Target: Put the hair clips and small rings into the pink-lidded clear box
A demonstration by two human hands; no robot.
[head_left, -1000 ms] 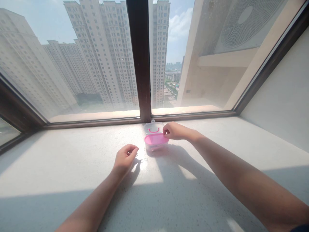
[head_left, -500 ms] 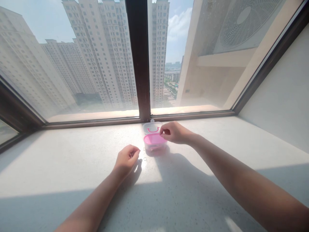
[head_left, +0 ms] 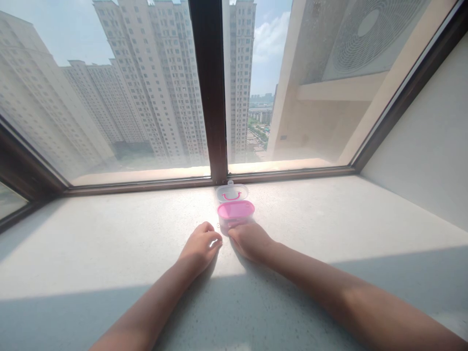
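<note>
A small pink plastic box [head_left: 236,211] stands open on the pale stone windowsill [head_left: 109,234], its clear lid [head_left: 231,192] with a pink handle lying back against the window frame. My right hand [head_left: 249,240] rests knuckles-up on the sill just in front of the box, fingers curled down near its base. My left hand [head_left: 200,246] lies beside it to the left, fingers bent and pressed to the sill. The two hands almost touch. What lies under their fingertips is hidden.
A dark window frame [head_left: 208,87] runs along the back of the sill, with glass on both sides. A white wall [head_left: 427,146] closes the right end. Shadow covers the near part of the sill.
My right hand has come off the box rim and dropped to the sill in front of it. My left hand has slid slightly right. The small rings seen earlier are now covered.
</note>
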